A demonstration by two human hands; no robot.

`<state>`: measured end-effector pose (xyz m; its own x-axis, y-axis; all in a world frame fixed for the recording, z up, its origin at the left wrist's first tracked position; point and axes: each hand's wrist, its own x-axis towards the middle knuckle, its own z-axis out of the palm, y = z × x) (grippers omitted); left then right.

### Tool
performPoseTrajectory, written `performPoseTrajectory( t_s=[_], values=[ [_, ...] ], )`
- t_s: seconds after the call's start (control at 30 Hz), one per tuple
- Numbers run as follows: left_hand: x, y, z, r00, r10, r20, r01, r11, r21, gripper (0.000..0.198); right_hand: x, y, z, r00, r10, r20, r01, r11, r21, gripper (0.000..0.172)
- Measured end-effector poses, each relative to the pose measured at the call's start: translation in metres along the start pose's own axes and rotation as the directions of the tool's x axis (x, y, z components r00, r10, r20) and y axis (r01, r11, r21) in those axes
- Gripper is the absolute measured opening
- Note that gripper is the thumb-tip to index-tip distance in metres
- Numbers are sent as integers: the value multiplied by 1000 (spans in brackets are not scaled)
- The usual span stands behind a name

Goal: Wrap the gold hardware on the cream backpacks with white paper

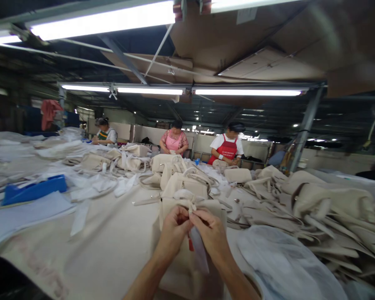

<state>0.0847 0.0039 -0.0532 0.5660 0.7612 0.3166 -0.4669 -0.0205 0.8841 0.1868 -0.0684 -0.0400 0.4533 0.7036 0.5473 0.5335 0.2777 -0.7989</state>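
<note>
Directly before me stands a cream bag [175,273] on the table. Over its upper part, my left hand [174,231] and my right hand [211,233] meet, thumbs and fingers pinched together. Between the fingertips is the upper end of a thin whitish strip [200,252], which hangs down in front of the bag from beside my right hand. A small red tag [191,244] dangles between the hands. Exactly how the strip joins the bag is hidden by my fingers.
More cream bags [186,185] line up behind mine. Cream pieces [340,204] are heaped at right, near a clear plastic bag [287,262]. A blue holder [36,189] and white sheets [28,216] lie left. Across the table, three people work, one in a red apron [226,149].
</note>
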Motion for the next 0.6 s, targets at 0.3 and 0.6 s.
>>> performPoseTrajectory(
  t_s=[0.3, 0.6],
  values=[
    [6, 15, 6, 966, -258, 12, 257, 965, 57, 19, -6, 9, -5, 996, 69, 50, -75, 989, 126, 44],
    [16, 11, 5, 944, -325, -64, 324, 946, -26, 27, -107, 74, 22, 945, 317, 84, -322, 945, 60, 62]
  ],
)
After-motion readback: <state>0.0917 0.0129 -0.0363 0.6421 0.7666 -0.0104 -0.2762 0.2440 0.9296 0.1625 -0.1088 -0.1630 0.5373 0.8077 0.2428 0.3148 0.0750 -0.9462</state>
